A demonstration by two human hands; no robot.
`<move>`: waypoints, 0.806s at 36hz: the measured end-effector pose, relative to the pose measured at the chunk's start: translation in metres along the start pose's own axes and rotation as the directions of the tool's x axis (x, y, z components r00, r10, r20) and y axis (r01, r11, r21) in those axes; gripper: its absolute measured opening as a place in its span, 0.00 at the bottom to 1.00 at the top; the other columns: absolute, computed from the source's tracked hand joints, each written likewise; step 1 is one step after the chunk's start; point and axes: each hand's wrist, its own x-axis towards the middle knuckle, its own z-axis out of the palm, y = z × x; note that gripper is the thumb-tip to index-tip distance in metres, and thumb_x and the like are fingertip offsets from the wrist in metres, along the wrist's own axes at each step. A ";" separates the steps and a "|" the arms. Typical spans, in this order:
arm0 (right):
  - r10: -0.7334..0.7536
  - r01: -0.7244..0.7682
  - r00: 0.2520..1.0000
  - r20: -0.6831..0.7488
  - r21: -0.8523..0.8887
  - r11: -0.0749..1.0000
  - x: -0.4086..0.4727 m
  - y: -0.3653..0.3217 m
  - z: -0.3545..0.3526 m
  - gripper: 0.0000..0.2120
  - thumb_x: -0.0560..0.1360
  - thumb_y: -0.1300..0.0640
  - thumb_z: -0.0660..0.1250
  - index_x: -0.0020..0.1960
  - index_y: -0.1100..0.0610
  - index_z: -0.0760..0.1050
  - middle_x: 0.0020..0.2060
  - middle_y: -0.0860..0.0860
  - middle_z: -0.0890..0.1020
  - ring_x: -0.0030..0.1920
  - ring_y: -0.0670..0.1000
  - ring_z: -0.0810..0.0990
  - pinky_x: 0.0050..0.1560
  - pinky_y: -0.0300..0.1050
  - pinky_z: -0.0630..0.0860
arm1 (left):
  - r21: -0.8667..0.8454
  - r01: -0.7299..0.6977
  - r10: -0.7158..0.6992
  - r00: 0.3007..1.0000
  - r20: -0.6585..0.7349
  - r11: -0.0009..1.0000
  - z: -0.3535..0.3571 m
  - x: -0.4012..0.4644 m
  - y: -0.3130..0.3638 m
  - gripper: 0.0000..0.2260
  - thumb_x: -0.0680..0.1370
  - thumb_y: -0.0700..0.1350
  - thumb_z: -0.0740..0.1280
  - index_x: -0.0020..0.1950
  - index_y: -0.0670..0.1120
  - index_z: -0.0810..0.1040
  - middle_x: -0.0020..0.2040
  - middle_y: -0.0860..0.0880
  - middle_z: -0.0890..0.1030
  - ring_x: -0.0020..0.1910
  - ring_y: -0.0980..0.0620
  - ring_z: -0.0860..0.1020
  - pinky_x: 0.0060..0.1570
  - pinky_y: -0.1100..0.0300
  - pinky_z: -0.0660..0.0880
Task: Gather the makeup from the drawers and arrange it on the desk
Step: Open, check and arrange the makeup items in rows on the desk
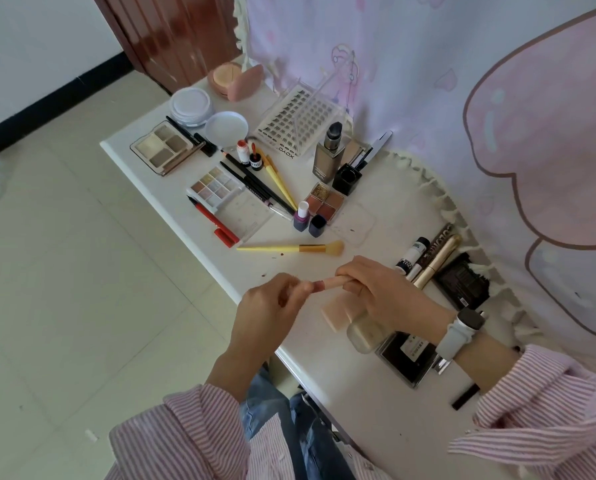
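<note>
At lower centre of the frame my right hand grips a pink lipstick while my left hand pinches its tip, probably capping it before placing it among the makeup on the desk.

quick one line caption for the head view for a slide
Both hands, left hand and right hand, grip a pink lipstick over a white desk spread with makeup.

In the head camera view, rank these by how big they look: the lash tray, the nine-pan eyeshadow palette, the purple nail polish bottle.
1. Lash tray, largest.
2. Nine-pan eyeshadow palette.
3. Purple nail polish bottle, smallest.
The tray lies farther from the camera, so its lead is not a nearness effect.
</note>
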 end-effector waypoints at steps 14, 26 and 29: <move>0.503 -0.302 0.863 0.051 0.850 0.432 0.015 -0.022 -0.008 0.11 0.77 0.54 0.63 0.38 0.59 0.73 0.23 0.49 0.67 0.20 0.43 0.62 0.19 0.33 0.58 | -0.115 -0.032 0.025 0.997 -0.068 0.993 0.001 0.000 0.007 0.07 0.73 0.49 0.69 0.49 0.49 0.75 0.36 0.58 0.77 0.38 0.58 0.76 0.37 0.72 0.71; 0.389 -0.317 0.917 0.086 0.748 0.583 0.015 -0.026 -0.015 0.14 0.79 0.52 0.59 0.40 0.59 0.77 0.27 0.50 0.73 0.25 0.45 0.67 0.23 0.35 0.62 | -0.170 -0.062 0.052 0.997 -0.064 0.984 -0.004 0.002 0.009 0.02 0.75 0.47 0.65 0.45 0.50 0.73 0.31 0.62 0.75 0.34 0.60 0.76 0.34 0.71 0.71; 0.297 -0.298 0.948 0.115 0.650 0.699 0.016 -0.025 -0.019 0.12 0.79 0.56 0.60 0.41 0.59 0.78 0.25 0.50 0.71 0.23 0.42 0.66 0.22 0.31 0.62 | -0.181 -0.035 0.029 0.999 -0.037 0.983 -0.007 0.003 0.007 0.04 0.75 0.43 0.66 0.44 0.52 0.73 0.32 0.62 0.76 0.35 0.64 0.76 0.35 0.72 0.70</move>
